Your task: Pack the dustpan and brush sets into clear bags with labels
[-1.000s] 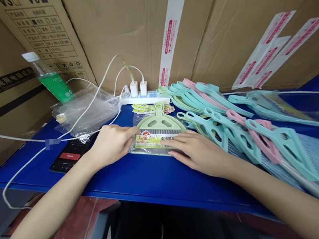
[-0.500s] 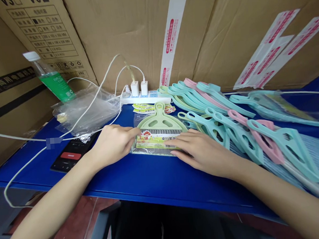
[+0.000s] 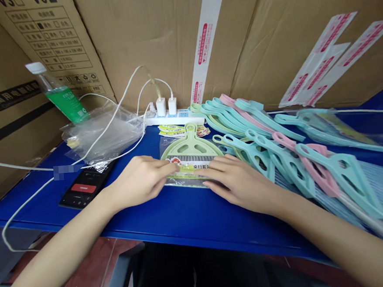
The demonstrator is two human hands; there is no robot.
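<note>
A light green dustpan (image 3: 191, 144) lies flat on the blue table, handle pointing away from me, with a clear plastic bag around its lower part. Across it runs a yellow-green printed label (image 3: 187, 167). My left hand (image 3: 144, 179) rests over the left end of the label. Its fingers are bent and held together, fingertips on the label; whether they pinch anything is hidden. My right hand (image 3: 238, 179) lies with fingers stretched out across the right end of the label, pressing on the bag. Both hands cover parts of the label.
Several turquoise dustpans (image 3: 347, 169) and pink ones (image 3: 321, 176) with brushes lie at right. Behind are loose labels (image 3: 171, 131) and a power strip (image 3: 153, 120). At left are a phone (image 3: 83, 186), plastic bags (image 3: 108, 132), cables and a bottle (image 3: 65, 102).
My left hand has slid right from the bag's left edge onto the label, covering more of it. My right hand stays nearly still, and the dustpan has hardly shifted.
</note>
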